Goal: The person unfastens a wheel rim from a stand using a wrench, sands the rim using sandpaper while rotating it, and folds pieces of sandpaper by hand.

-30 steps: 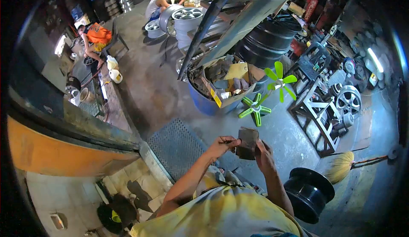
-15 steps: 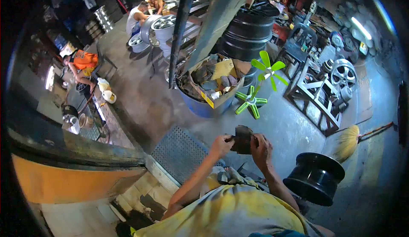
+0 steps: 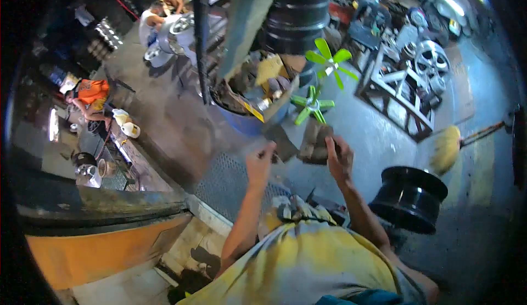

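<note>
My right hand (image 3: 340, 158) pinches the right edge of a dark brownish sheet (image 3: 314, 145), which looks like worn sandpaper. A second dark piece (image 3: 283, 142), blurred by motion, hangs at the fingertips of my left hand (image 3: 260, 163). A narrow gap shows between the two pieces. Beyond them stands a blue drum (image 3: 241, 123) topped by an open cardboard box (image 3: 282, 101) full of scraps and worn pieces. Just right of the drum is a green star-shaped base with a green fan-like wheel above it.
A black wheel rim (image 3: 409, 198) lies to the right, near a straw broom (image 3: 446, 150). Ahead right is a metal frame (image 3: 403, 99). A perforated mat (image 3: 230, 181) covers floor at left. A person in orange (image 3: 92, 92) sits far left; two people work beside rims behind.
My hands have moved apart, and the dark material between them now shows as two pieces. The view has shifted, so the drum and people appear farther left and higher.
</note>
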Demonstrator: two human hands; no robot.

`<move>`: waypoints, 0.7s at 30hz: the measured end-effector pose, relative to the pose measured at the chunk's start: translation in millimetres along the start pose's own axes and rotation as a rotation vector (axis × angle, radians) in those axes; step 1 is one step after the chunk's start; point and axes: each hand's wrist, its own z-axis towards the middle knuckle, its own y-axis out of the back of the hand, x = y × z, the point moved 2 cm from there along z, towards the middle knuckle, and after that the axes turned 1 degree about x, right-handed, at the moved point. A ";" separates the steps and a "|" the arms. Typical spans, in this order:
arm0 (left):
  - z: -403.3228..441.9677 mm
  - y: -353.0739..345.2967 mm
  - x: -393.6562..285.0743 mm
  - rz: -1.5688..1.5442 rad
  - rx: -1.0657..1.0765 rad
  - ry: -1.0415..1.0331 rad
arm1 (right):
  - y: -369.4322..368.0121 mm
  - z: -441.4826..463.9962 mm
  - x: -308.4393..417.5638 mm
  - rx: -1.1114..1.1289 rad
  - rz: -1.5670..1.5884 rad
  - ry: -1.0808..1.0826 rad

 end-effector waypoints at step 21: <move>-1.1 9.2 5.1 0.125 0.440 0.133 | -27.0 -17.6 5.5 0.318 0.087 -0.153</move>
